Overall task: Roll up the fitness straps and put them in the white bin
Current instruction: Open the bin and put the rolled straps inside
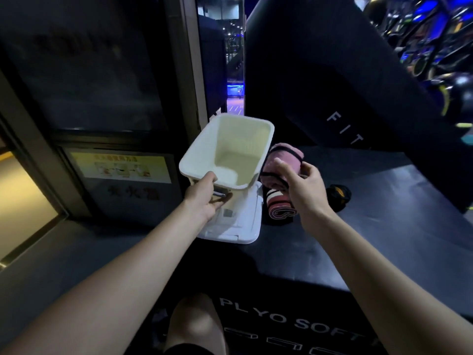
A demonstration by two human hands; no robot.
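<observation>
Left hand (204, 198) grips the near rim of the white bin (258, 129), tipped up mid-frame over its white lid (238, 226). Right hand (304, 185) pinches a rolled pink strap (286, 156) just right of the bin — another rolled strap (280, 207) lies below it on the dark worktop (384, 226).

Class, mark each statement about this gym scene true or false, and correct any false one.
1. The left hand grips the white bin by its near edge. True.
2. The bin already holds several straps. False: its inside shows no straps.
3. The right hand holds a pink strap beside the bin. True.
4. The white lid is closed on the bin. False: it lies flat under the tilted bin.
5. A rolled strap lies on the dark mat. True.
</observation>
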